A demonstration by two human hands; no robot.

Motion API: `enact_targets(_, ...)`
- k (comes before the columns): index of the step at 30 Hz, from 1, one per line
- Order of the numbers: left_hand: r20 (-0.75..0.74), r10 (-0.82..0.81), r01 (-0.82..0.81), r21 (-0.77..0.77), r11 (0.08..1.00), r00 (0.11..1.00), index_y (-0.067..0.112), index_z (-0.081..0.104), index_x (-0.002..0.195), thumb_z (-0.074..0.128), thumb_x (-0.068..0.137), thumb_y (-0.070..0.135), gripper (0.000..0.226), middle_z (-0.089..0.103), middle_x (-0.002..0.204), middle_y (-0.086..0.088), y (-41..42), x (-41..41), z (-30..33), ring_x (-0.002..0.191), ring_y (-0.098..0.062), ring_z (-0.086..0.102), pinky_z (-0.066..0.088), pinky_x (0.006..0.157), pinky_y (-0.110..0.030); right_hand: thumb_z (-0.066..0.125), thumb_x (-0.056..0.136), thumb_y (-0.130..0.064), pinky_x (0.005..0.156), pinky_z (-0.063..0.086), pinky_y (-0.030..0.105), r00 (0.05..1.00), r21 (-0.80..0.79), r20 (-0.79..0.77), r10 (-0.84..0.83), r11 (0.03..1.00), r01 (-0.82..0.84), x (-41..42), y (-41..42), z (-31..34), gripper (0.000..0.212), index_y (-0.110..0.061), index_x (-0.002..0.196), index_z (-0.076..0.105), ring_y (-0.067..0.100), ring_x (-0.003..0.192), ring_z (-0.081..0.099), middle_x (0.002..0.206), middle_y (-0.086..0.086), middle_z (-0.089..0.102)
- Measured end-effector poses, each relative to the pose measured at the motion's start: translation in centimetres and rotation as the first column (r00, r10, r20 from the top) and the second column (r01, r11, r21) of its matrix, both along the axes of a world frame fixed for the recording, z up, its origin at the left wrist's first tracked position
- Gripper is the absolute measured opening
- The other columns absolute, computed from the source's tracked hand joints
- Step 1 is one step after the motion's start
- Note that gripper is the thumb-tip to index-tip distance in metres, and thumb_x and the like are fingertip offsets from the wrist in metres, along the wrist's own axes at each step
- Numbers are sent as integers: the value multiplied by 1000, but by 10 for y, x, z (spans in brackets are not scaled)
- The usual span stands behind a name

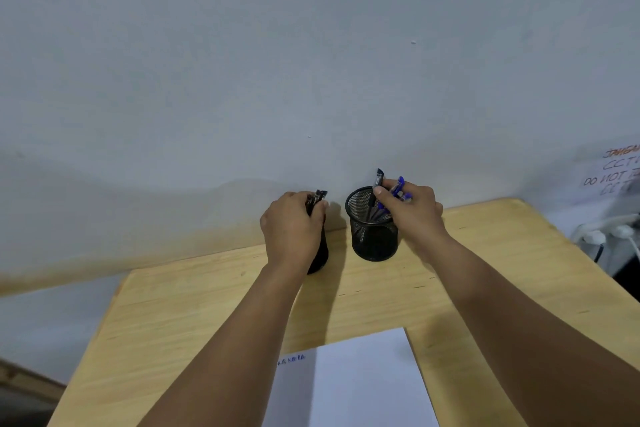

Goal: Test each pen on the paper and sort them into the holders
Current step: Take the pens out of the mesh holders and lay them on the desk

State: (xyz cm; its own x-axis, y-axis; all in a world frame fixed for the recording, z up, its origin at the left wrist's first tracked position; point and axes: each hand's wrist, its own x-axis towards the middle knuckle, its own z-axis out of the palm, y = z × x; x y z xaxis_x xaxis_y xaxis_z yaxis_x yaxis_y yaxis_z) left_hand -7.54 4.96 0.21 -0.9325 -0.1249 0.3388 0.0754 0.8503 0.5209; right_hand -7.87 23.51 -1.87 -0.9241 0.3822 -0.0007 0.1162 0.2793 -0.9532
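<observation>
Two black mesh holders stand at the back of the wooden table (194, 302), against the wall. My left hand (292, 229) covers the left holder (320, 256) and grips the black pens (317, 199) sticking out of it. My right hand (412, 208) reaches over the right holder (374, 236) and grips a bunch of blue pens (398, 189), with one black-capped pen (378, 180) among them. The pens' lower ends sit inside the holder. A white sheet of paper (363, 388) lies at the table's near edge, with small blue scribbles at its upper left.
A pale wall rises directly behind the holders. At the far right, a handwritten notice (616, 170) hangs on the wall, and white plugs with cables (602, 236) sit beyond the table's right edge.
</observation>
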Motion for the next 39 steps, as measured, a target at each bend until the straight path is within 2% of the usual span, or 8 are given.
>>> enact_targets(3, 6, 22, -22, 12, 1000, 1000, 30, 48, 66, 58, 94, 40, 31, 45, 59, 13, 1, 3, 1, 69, -20, 51, 45, 84, -42, 68, 72, -61, 104, 42, 48, 999, -13, -46, -7, 1000, 7, -5, 3, -3, 5, -56, 73, 71, 27, 114, 57, 92, -10, 75)
enact_targets(6, 21, 34, -35, 16, 999, 999, 31, 48, 66, 57, 95, 39, 31, 41, 56, 15, 2, 5, 4, 68, -17, 44, 42, 93, -43, 67, 64, -66, 102, 43, 51, 998, -12, -61, 29, 999, -30, -10, 3, -3, 15, -54, 71, 73, 26, 104, 64, 76, -15, 76)
enact_targets(14, 46, 37, -38, 26, 999, 998, 31, 51, 71, 55, 96, 40, 27, 43, 57, 16, 4, 6, 5, 68, -16, 43, 36, 103, -49, 77, 48, -69, 94, 52, 46, 998, -39, 34, 58, 998, -57, -17, 4, 0, 37, -46, 77, 76, 31, 111, 59, 86, -11, 76)
enact_targets(20, 27, 38, -38, 32, 999, 999, 32, 49, 66, 53, 96, 41, 32, 47, 60, 14, 2, 2, -1, 71, -14, 48, 30, 107, -50, 83, 59, -58, 89, 51, 43, 996, -30, 71, 57, 998, -55, -26, 1, 3, 26, -34, 65, 75, 31, 107, 60, 86, -5, 76)
enact_targets(24, 26, 40, -40, 34, 999, 999, 32, 43, 58, 54, 96, 41, 40, 48, 57, 14, 2, 0, -1, 69, -14, 49, 30, 106, -49, 82, 72, -43, 89, 54, 45, 996, -102, 24, 85, 991, -82, -21, 0, 1, 21, -24, 75, 76, 28, 98, 68, 87, 1, 76)
enact_targets(29, 64, 54, -57, 53, 997, 996, 29, 48, 62, 51, 97, 40, 38, 52, 61, 13, 1, -1, 3, 72, -12, 50, 29, 104, -46, 75, 86, -23, 63, 48, 22, 991, -221, -35, 130, 966, -135, -10, 2, 11, 12, -13, 92, 74, 14, 77, 66, 87, 4, 73)
enact_targets(34, 73, 83, -94, 169, 981, 994, 29, 49, 66, 49, 100, 38, 35, 57, 63, 11, 2, 2, 9, 66, -4, 49, 26, 101, -42, 71, 89, -18, 63, 49, 21, 989, -278, -82, 125, 950, -143, 1, 7, 16, 5, -14, 88, 74, 16, 77, 68, 83, 2, 74)
enact_targets(39, -12, 25, -20, 304, 952, 1000, 31, 55, 75, 51, 100, 35, 25, 60, 64, 10, 0, 12, 13, 68, 6, 49, 26, 102, -41, 70, 90, -18, 69, 46, 17, 983, -322, -165, 83, 937, -133, 13, 6, 23, 6, -15, 92, 74, 10, 84, 66, 89, -1, 74)
